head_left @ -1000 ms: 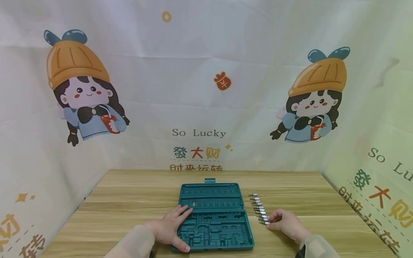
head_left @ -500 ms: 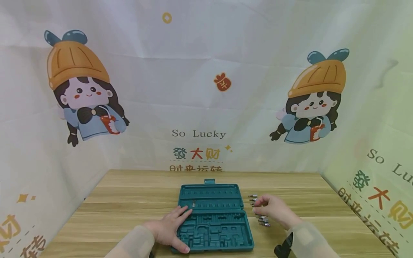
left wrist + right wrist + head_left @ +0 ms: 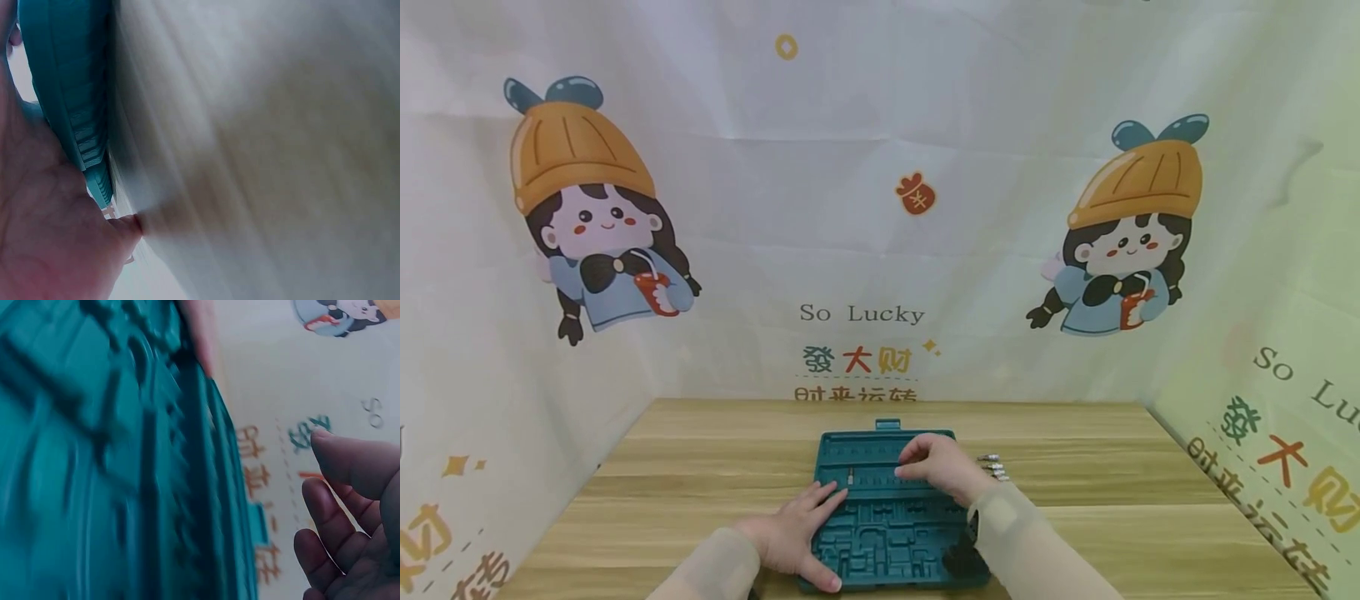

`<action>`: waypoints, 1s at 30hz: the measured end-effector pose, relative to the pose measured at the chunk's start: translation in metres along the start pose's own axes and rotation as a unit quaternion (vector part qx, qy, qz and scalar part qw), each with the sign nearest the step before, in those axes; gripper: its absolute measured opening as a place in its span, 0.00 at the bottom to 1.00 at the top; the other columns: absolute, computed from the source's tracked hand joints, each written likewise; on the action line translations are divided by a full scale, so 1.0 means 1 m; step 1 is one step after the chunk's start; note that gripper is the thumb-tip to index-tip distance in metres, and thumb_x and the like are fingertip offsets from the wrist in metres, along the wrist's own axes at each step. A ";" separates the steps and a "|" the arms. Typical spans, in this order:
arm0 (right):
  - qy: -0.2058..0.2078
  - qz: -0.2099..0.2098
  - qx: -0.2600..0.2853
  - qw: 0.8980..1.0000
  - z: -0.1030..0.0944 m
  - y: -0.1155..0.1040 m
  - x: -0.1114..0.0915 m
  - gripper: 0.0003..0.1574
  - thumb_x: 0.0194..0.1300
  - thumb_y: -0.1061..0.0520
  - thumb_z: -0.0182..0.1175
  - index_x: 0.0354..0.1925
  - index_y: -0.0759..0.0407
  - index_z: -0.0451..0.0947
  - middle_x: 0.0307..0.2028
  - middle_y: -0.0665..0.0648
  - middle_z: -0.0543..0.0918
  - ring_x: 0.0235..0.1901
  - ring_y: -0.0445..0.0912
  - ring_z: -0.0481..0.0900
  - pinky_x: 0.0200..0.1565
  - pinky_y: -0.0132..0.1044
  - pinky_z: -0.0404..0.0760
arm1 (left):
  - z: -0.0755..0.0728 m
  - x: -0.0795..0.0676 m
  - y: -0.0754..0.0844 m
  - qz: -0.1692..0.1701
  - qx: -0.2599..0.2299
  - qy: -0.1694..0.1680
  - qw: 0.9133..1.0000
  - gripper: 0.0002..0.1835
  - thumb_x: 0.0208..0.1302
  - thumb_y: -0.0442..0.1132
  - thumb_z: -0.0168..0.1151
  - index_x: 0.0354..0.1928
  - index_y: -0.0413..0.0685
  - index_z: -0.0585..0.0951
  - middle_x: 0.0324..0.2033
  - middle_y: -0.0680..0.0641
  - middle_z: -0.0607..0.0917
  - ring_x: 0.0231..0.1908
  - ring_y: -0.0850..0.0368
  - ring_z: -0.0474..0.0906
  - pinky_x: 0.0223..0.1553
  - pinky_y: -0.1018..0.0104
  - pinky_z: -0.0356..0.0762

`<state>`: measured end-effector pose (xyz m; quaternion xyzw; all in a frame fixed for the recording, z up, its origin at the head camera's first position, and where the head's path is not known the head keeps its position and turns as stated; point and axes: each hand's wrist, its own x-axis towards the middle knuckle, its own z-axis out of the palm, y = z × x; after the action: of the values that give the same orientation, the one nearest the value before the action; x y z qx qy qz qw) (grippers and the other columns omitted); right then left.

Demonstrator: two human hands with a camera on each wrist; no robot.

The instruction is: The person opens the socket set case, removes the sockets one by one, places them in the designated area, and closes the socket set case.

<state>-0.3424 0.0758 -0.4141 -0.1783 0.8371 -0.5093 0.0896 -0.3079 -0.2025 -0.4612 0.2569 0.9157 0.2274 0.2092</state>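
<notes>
A teal plastic tool case (image 3: 917,537) lies open on the table with moulded slots in both halves. My left hand (image 3: 788,525) rests spread over its left edge, the thumb at the front corner. My right hand (image 3: 946,468) is over the lid half, thumb and forefinger close together above the slotted row. In the right wrist view, no object shows among the curled right fingers (image 3: 325,506), but the space behind them is hidden. One small bit socket (image 3: 850,476) stands in the lid's row. Several more silver bit sockets (image 3: 992,467) lie right of the case, partly behind my right arm.
The wooden table (image 3: 700,450) extends on both sides of the case. A pale printed cloth (image 3: 985,275) hangs behind and at the sides. The case's latch (image 3: 887,424) sticks out at the far edge.
My right hand has gone from the near end of the bit socket row up along it, then left over the case lid. My left hand has stayed on the case edge.
</notes>
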 end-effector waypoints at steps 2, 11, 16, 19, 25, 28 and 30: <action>-0.002 0.002 0.010 1.000 0.014 0.000 0.009 0.13 0.60 0.57 0.68 0.41 0.63 0.80 0.36 0.54 0.80 0.36 0.47 0.76 0.42 0.46 0.76 | 0.000 -0.001 0.001 -0.005 -0.001 -0.001 1.000 0.58 0.46 0.72 0.66 0.76 0.65 0.49 0.75 0.49 0.47 0.73 0.40 0.39 0.62 0.31 0.49; 0.040 0.036 0.047 0.997 0.066 -0.002 0.037 0.11 0.59 0.55 0.69 0.39 0.60 0.83 0.37 0.53 0.81 0.37 0.47 0.77 0.45 0.51 0.76 | 0.001 -0.001 -0.003 -0.010 -0.005 0.003 1.000 0.58 0.45 0.72 0.66 0.76 0.64 0.50 0.75 0.49 0.47 0.73 0.41 0.38 0.62 0.32 0.49; 0.080 0.063 0.030 0.994 0.080 -0.001 0.044 0.11 0.57 0.53 0.71 0.36 0.57 0.84 0.35 0.52 0.81 0.40 0.51 0.73 0.47 0.53 0.71 | -0.002 -0.004 0.002 -0.011 -0.006 0.000 1.000 0.58 0.46 0.71 0.66 0.76 0.62 0.50 0.75 0.48 0.46 0.73 0.40 0.38 0.62 0.31 0.48; 0.095 0.077 0.009 0.992 0.082 -0.003 0.043 0.11 0.55 0.53 0.73 0.35 0.55 0.84 0.35 0.52 0.81 0.42 0.53 0.70 0.46 0.54 0.70 | -0.003 -0.005 0.003 -0.010 -0.003 0.000 1.000 0.58 0.47 0.71 0.66 0.76 0.60 0.50 0.75 0.48 0.46 0.73 0.40 0.38 0.63 0.32 0.48; 0.103 0.095 -0.034 0.990 0.084 0.000 0.045 0.11 0.51 0.52 0.75 0.32 0.52 0.85 0.35 0.52 0.82 0.45 0.57 0.70 0.48 0.56 0.70 | -0.003 -0.003 -0.001 0.002 0.006 0.004 1.000 0.58 0.48 0.71 0.65 0.77 0.62 0.49 0.75 0.49 0.46 0.73 0.40 0.38 0.63 0.33 0.50; 0.106 0.100 -0.069 0.987 0.085 0.002 0.045 0.09 0.51 0.50 0.75 0.30 0.49 0.85 0.36 0.51 0.82 0.48 0.60 0.71 0.52 0.59 0.67 | -0.002 -0.001 -0.003 0.010 0.001 -0.003 1.000 0.58 0.49 0.71 0.65 0.77 0.62 0.48 0.75 0.48 0.46 0.73 0.39 0.38 0.63 0.33 0.50; 0.106 0.105 -0.092 0.985 0.085 0.003 0.045 0.09 0.51 0.48 0.75 0.29 0.47 0.86 0.38 0.51 0.83 0.50 0.61 0.71 0.54 0.60 0.65 | -0.002 -0.001 -0.002 0.013 -0.005 -0.010 1.000 0.57 0.50 0.71 0.64 0.77 0.61 0.47 0.75 0.47 0.45 0.73 0.39 0.38 0.63 0.33 0.50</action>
<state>-0.3564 -0.0107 -0.4547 -0.0420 0.8992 -0.4340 0.0366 -0.3088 -0.2053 -0.4602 0.2699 0.9091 0.2316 0.2170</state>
